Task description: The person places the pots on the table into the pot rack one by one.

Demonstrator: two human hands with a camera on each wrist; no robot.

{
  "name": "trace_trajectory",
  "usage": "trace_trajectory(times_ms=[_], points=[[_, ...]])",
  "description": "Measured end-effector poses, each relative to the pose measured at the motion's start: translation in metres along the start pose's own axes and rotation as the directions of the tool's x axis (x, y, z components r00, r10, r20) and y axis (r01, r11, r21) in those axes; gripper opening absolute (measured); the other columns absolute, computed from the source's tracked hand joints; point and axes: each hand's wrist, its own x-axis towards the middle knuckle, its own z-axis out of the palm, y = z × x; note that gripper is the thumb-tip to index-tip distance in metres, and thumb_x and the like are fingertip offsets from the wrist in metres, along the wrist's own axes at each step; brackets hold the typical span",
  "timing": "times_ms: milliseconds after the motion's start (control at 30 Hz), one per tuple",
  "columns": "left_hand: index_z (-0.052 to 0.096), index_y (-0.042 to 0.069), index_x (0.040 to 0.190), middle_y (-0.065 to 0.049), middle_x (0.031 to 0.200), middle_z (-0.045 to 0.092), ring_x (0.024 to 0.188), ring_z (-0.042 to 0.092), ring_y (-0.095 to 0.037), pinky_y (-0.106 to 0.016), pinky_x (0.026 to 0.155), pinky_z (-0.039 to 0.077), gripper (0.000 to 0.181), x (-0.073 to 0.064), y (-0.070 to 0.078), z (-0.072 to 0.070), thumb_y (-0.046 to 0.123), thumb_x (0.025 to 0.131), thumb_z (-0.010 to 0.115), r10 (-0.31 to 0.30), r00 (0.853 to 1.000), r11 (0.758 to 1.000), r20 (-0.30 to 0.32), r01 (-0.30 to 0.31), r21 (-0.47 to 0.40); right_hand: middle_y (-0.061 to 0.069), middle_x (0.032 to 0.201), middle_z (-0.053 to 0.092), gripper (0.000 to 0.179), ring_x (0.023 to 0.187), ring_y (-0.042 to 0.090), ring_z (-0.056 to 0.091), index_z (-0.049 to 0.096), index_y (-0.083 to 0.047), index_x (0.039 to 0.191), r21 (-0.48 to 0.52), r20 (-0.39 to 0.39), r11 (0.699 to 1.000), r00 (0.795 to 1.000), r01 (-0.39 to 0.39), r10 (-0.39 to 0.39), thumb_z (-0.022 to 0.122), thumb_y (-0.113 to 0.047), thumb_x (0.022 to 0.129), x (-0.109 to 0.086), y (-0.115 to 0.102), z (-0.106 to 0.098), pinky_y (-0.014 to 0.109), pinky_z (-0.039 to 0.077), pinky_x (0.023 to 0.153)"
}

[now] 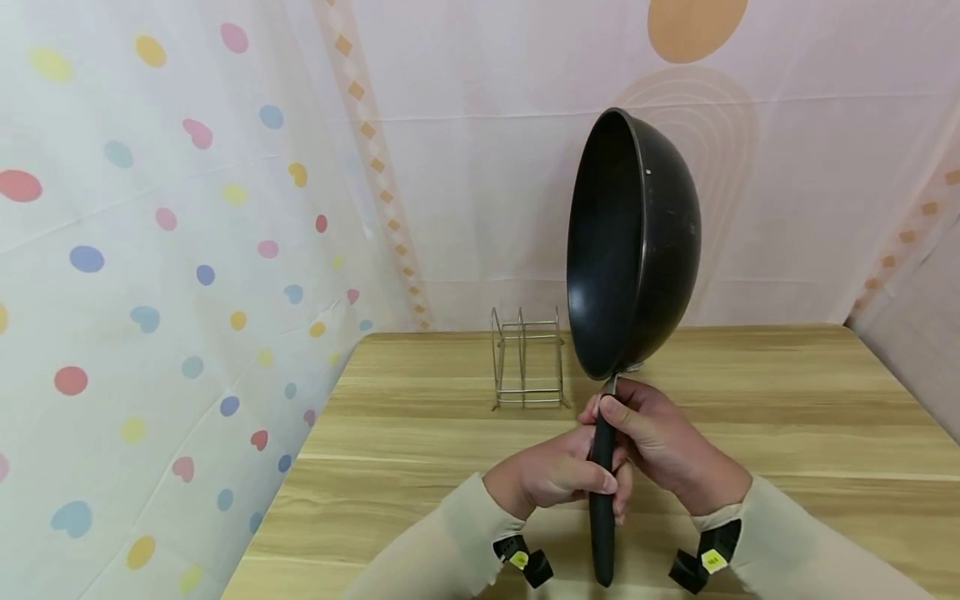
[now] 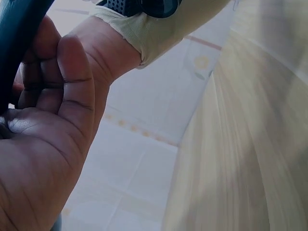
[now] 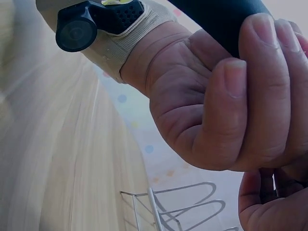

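Observation:
A black wok (image 1: 667,242) is held up on its side, its open bowl facing left and its long black handle (image 1: 602,533) pointing down. My left hand (image 1: 558,473) grips the middle of the handle, thumb across its front. Higher up, my right hand (image 1: 667,442) holds the handle close to the bowl, thumb along the top. Fingers curled about the dark handle (image 3: 221,19) show in the right wrist view. Part of the handle (image 2: 17,43) crosses the upper left corner of the left wrist view.
A wire rack (image 1: 521,390) stands on the wooden table (image 1: 420,375), left of the wok and beyond my hands. Behind the table hangs a patterned cloth (image 1: 465,192), with a dotted cloth (image 1: 180,275) along the left side.

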Motion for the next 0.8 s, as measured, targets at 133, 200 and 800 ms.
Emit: trace_trajectory(times_ms=[133,200,800], points=[[0.040,0.004,0.088,0.008,0.077,0.068,0.073,0.067,-0.009,-0.027,0.078,0.057,0.008,-0.008,0.003,-0.002,0.003,0.086,0.047,-0.020,1.000,0.999,-0.015,0.020,0.025,-0.005,0.098,0.073,0.017,0.090,0.011,0.068,0.073,-0.012,0.103,-0.050,-0.001,0.999,1.000,0.018,-0.019,0.062,-0.025,0.108,0.003,0.002,0.005,0.023,0.059,0.077],[0.040,0.007,0.091,0.008,0.077,0.068,0.073,0.067,-0.009,-0.027,0.078,0.057,0.010,-0.012,0.004,-0.003,0.003,0.085,0.048,-0.030,0.999,0.999,-0.020,0.031,0.034,-0.004,0.097,0.072,0.016,0.090,0.011,0.067,0.071,-0.011,0.103,-0.071,-0.001,0.997,1.000,0.018,-0.019,0.063,-0.024,0.107,0.005,0.003,0.007,0.022,0.059,0.074],[0.040,0.011,0.095,0.007,0.080,0.070,0.075,0.070,-0.011,-0.029,0.079,0.058,0.016,-0.036,0.008,-0.015,0.009,0.086,0.053,-0.037,0.999,0.998,-0.007,0.038,0.049,-0.001,0.091,0.069,0.032,0.084,0.014,0.066,0.063,0.009,0.101,-0.246,-0.057,0.969,0.998,-0.022,0.008,0.071,-0.022,0.103,0.020,0.005,0.028,0.027,0.057,0.074]])
